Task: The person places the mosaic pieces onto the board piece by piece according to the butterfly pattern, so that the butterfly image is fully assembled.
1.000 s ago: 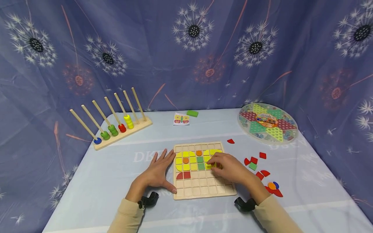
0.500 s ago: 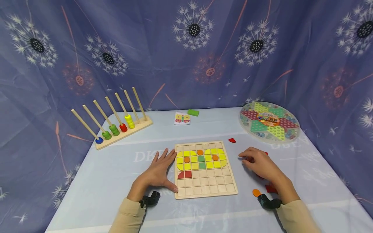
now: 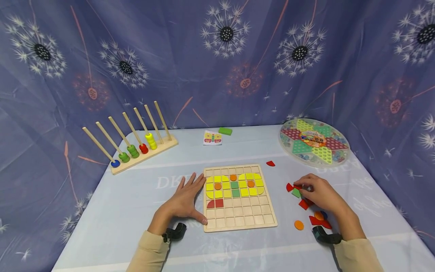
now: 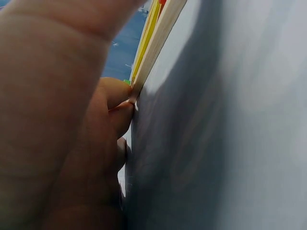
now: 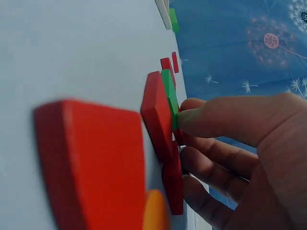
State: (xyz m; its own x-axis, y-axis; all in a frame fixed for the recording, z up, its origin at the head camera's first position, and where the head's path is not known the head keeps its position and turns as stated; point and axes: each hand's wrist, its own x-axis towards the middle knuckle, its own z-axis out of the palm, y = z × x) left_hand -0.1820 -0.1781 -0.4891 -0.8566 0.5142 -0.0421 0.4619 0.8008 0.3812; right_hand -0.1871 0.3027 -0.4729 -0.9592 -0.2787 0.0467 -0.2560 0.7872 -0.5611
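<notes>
The wooden grid board (image 3: 238,223) holds yellow pieces in two rounded groups, orange discs, two green squares and two red pieces at lower left. My left hand (image 3: 181,200) is spread along its left side, with thumb and fingertips touching the edge; the left wrist view shows fingers (image 4: 115,91) against that edge. At the loose pieces on the right, my right hand (image 3: 321,192) has thumb and fingertips around a red square (image 3: 297,186), beside a green square (image 3: 296,193). The right wrist view shows the thumb overlapping the green square (image 5: 169,93), partly hiding the red piece behind.
Other red pieces and an orange disc (image 3: 299,225) lie near my right wrist. One red quarter piece (image 3: 270,163) is by the board's upper right. Farther back stand a peg rack (image 3: 149,156), a pattern card (image 3: 212,138), a green block (image 3: 225,131) and a round game board (image 3: 314,142).
My right hand has moved right from the board to the loose pieces, uncovering the yellow group and its orange disc. The loose orange disc has come into view. My left hand stays at the edge.
</notes>
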